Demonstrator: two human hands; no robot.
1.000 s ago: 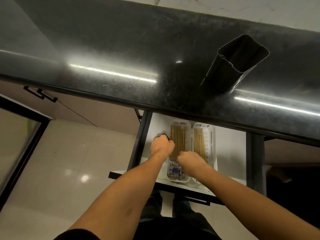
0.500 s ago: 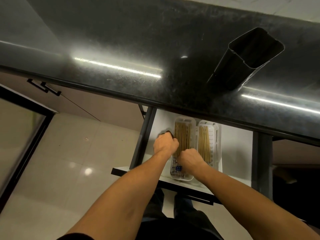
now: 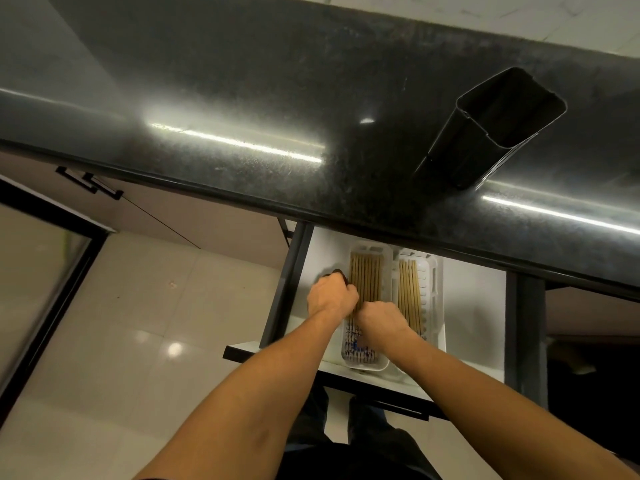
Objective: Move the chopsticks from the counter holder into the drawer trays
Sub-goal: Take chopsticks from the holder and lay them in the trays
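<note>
Both left hand (image 3: pixel 330 296) and right hand (image 3: pixel 380 318) are curled together on tan wooden chopsticks (image 3: pixel 367 271) in the lower-centre white plastic tray (image 3: pixel 371 245), likely aligning them.

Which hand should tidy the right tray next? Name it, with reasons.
Right. The right hand sits next to the right tray; the left hand is at the outer edge of the left tray, farther away.

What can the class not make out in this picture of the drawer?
Head view:
Fingers of left hand and right hand: hidden under their own backs.
Dark object: mostly covered by left hand.
Holder bottom: too dark.
Drawer back: under the counter.
</note>
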